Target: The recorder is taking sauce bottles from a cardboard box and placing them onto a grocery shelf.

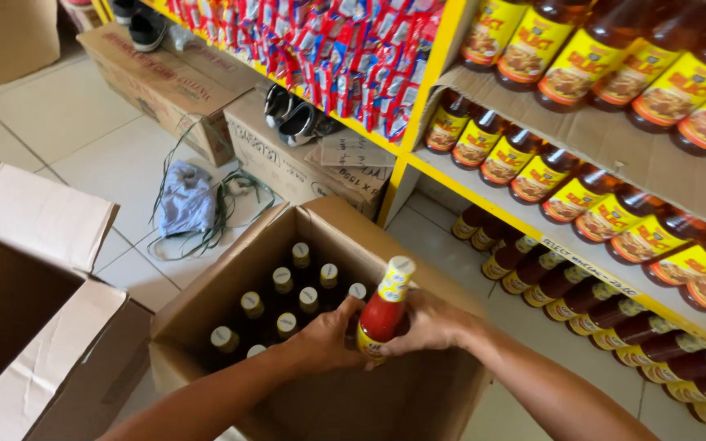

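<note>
Both my hands hold a red sauce bottle (383, 312) with a yellow label and pale cap, lifted just above an open cardboard box (206, 306). My left hand (328, 333) grips its lower body from the left. My right hand (428, 321) wraps it from the right. Several more capped bottles (283, 302) stand upright inside the box, filling its far-left part. The near-right part of the box is bare cardboard.
Yellow shelves (525, 220) at right carry rows of amber bottles with yellow labels, and more lie on the floor beneath. Red snack packets (328, 49) hang at top. An open empty carton (26, 318) sits at left. More boxes, shoes, a grey cloth and green straps lie on the tiled floor.
</note>
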